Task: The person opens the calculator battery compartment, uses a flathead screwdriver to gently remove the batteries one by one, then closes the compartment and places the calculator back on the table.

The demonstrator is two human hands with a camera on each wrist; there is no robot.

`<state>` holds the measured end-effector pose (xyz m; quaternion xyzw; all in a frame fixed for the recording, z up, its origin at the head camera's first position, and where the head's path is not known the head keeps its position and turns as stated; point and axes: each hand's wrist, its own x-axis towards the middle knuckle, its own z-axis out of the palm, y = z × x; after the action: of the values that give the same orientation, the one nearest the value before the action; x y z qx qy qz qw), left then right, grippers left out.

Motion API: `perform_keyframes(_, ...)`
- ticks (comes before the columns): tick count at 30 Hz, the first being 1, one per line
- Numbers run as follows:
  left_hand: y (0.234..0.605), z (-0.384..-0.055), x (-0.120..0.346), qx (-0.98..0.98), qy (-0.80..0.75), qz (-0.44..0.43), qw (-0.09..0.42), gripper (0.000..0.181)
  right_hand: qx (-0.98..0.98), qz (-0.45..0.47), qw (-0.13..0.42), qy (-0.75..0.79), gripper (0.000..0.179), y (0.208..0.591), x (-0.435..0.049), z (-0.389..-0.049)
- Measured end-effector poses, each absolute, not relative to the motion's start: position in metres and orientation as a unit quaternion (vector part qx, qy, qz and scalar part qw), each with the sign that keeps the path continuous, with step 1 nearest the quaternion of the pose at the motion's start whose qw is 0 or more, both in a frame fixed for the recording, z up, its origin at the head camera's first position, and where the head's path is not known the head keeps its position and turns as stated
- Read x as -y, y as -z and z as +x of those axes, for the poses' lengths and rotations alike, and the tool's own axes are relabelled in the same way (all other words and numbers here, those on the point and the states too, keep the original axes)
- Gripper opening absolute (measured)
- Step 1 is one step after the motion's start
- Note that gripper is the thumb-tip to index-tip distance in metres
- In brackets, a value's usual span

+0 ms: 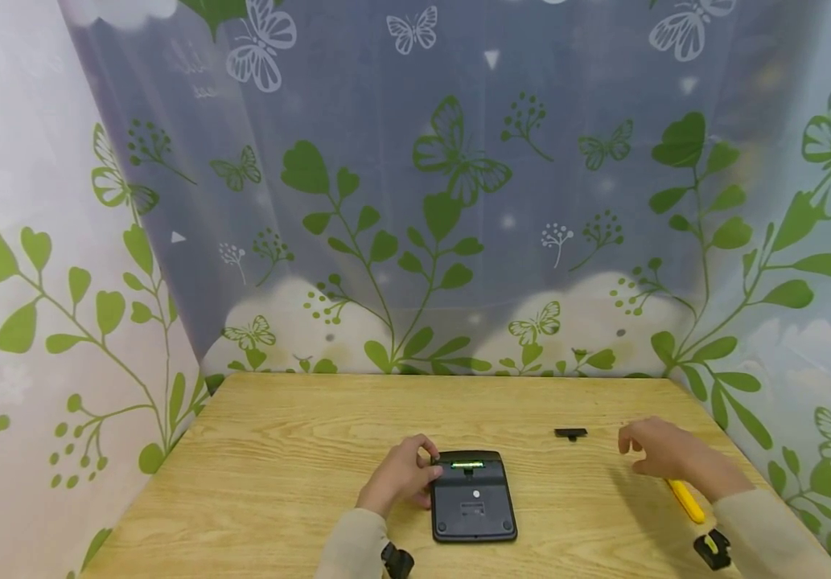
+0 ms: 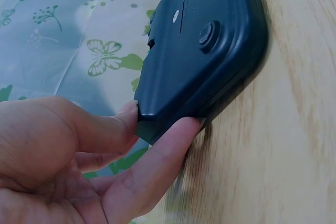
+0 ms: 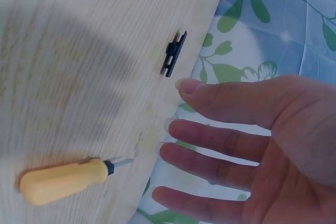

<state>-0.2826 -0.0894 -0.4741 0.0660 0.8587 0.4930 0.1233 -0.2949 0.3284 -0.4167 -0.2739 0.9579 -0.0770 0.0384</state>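
A black desk calculator [image 1: 471, 515] lies face down on the table, its battery slot uncovered and a green-and-gold battery [image 1: 467, 465] inside. My left hand [image 1: 402, 476] pinches its upper left corner between thumb and fingers; the left wrist view shows the calculator's rounded edge and a rubber foot [image 2: 208, 36]. My right hand [image 1: 664, 452] hovers over the table's right side with its fingers apart, holding nothing. Beyond its thumb in the right wrist view lies a small black battery cover [image 3: 174, 54]. A yellow-handled screwdriver [image 3: 65, 181] rests on the wood, partly hidden by the right forearm in the head view.
The wooden table [image 1: 299, 426] runs back to a hanging cloth [image 1: 357, 104] printed with leaves and butterflies, with similar cloth at both sides. Black straps with small devices sit at the left wrist [image 1: 396, 560] and right wrist [image 1: 712, 549].
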Motion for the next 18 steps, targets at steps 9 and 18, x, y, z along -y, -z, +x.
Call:
perform_keyframes(9, 0.474, -0.283, 0.09, -0.856, -0.497, 0.069, 0.125, 0.02, -0.966, -0.247, 0.037, 0.072, 0.021, 0.422, -0.345, -0.295)
perform_keyframes(18, 0.474, -0.284, 0.091, -0.856, -0.496, 0.068, 0.128, 0.02, -0.971, -0.222, 0.051, 0.066, 0.02, 0.421, -0.352, -0.294)
